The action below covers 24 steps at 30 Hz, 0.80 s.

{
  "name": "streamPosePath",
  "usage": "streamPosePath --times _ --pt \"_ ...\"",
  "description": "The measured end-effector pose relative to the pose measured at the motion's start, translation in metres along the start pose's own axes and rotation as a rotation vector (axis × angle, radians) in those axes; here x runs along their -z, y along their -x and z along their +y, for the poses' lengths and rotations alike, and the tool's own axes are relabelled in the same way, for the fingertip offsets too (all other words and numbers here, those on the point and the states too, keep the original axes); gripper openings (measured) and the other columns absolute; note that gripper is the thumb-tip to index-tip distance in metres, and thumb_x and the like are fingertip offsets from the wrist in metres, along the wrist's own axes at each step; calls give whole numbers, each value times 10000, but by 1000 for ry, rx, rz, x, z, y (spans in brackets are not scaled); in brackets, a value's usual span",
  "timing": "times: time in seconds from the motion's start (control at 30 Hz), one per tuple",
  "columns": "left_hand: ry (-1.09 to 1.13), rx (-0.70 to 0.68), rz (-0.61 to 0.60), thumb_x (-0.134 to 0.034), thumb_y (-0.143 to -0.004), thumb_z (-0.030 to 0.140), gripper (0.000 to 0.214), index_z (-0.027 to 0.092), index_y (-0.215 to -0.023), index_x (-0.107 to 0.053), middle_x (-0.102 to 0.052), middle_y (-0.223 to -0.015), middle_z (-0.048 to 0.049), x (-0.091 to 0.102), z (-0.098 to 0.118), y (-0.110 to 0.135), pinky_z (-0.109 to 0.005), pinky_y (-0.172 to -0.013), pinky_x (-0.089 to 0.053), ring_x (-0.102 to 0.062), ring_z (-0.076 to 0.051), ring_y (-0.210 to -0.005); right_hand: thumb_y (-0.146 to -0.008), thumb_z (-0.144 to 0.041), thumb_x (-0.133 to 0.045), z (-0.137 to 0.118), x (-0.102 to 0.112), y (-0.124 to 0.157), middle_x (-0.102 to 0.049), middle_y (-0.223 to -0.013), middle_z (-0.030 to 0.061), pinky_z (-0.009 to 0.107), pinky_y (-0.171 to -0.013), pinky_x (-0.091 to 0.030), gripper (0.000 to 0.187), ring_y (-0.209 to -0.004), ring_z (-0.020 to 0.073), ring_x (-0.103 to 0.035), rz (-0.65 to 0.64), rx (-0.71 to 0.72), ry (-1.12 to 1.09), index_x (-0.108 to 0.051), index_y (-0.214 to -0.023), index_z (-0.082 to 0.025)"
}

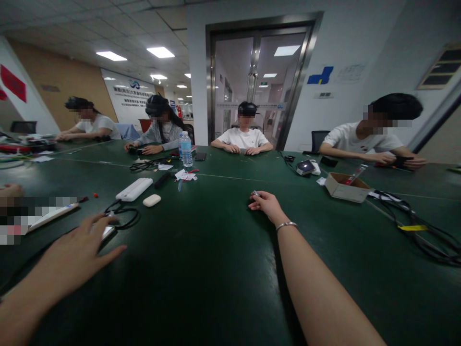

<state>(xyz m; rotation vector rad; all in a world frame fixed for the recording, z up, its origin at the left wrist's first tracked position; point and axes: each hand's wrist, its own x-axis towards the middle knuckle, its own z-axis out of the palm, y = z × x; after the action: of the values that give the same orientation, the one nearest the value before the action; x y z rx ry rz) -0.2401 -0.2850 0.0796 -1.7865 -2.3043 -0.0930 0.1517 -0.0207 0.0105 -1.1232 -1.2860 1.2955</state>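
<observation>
My left hand (74, 254) is spread over the left side of the green table, thumb stretched out to the right. Under its fingers lies a flat device with a pale top (108, 233), mostly covered, and a black cable (129, 218) loops just beyond. Farther out, my right hand (268, 205) has its fingers curled together near the table's middle. A small shiny silver bit (256, 193) shows at those fingers; what it is I cannot make out. Beyond the left hand are a white power bank (134, 190) and a cream earbud case (151, 200).
Across the table (216, 250) sit several people in headsets. A water bottle (186, 150) stands upright beyond scraps of paper (186, 176). To the right are an open cardboard box (345, 189) and coiled black cables (425, 235). Another person's hand (10, 191) shows at the left edge.
</observation>
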Motion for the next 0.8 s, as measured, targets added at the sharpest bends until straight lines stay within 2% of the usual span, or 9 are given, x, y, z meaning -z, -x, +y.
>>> streamPosePath --times 0.07,0.13,0.23,0.3,0.33,0.47,0.53,0.6,0.8 --pt "48 -197 -1 -374 -861 473 563 147 -1318 -388 -377 -1390 -139 5 45 -22 -423 -970 -363 -478 -306 -1167 -860 -43 -539 1 0 -1 -654 -864 96 188 -487 -572 81 -550 126 -665 3 0 -4 -585 -902 -96" --pt "106 -326 -1 -487 -802 487 600 186 -1316 -408 -393 -1377 -127 11 96 -45 -416 -978 -367 -466 -313 -1180 -848 -38 -555 1 0 -1 -654 -846 90 192 -478 -569 86 -537 128 -663 6 -1 -10 -586 -902 -97" --pt "284 -511 -51 -501 -791 518 576 275 -1307 -420 -423 -1351 -90 7 174 -83 -396 -919 -423 -526 -288 -1102 -817 -36 -599 0 -1 -1 -654 -770 68 186 -459 -555 108 -517 132 -656 -4 1 -9 -594 -902 -102" --pt "419 -524 -122 -483 -798 538 539 290 -1276 -450 -466 -1297 -90 -5 222 -109 -406 -901 -437 -553 -287 -1064 -796 -39 -624 0 -2 0 -648 -715 55 185 -460 -546 122 -514 138 -654 -22 6 -1 -602 -896 -105" --pt "492 -485 -142 -477 -803 541 532 287 -1269 -456 -483 -1275 -95 -14 244 -121 -418 -899 -437 -555 -295 -1064 -790 -42 -626 0 -3 0 -644 -694 49 189 -465 -544 122 -513 140 -652 -33 8 2 -604 -892 -107" --pt "874 -271 -80 -387 -874 479 440 256 -1237 -501 -540 -1203 -107 -47 314 -150 -385 -892 -442 -557 -264 -1060 -796 -96 -598 -1 -1 0 -637 -667 24 209 -485 -531 67 -507 129 -621 -78 66 43 -615 -855 -123" --pt "1006 -197 -5 -352 -902 409 375 261 -1181 -554 -561 -1171 -94 -60 333 -151 -361 -881 -445 -565 -239 -1033 -786 -131 -595 0 0 0 -624 -631 7 205 -472 -505 34 -493 119 -587 -67 127 114 -628 -796 -127" --pt "1072 -196 58 -364 -904 369 342 272 -1138 -593 -571 -1160 -79 -69 339 -150 -351 -870 -447 -565 -230 -1019 -769 -146 -592 1 0 -2 -617 -606 -2 206 -470 -488 48 -491 119 -569 -63 165 172 -635 -755 -131" --pt "1184 -221 137 -540 -827 263 237 249 -1031 -661 -602 -1064 -63 -78 327 -153 -308 -810 -469 -584 -196 -907 -774 -115 -537 6 -6 -8 -634 -595 9 215 -471 -496 132 -470 130 -578 -122 138 241 -649 -838 -141"
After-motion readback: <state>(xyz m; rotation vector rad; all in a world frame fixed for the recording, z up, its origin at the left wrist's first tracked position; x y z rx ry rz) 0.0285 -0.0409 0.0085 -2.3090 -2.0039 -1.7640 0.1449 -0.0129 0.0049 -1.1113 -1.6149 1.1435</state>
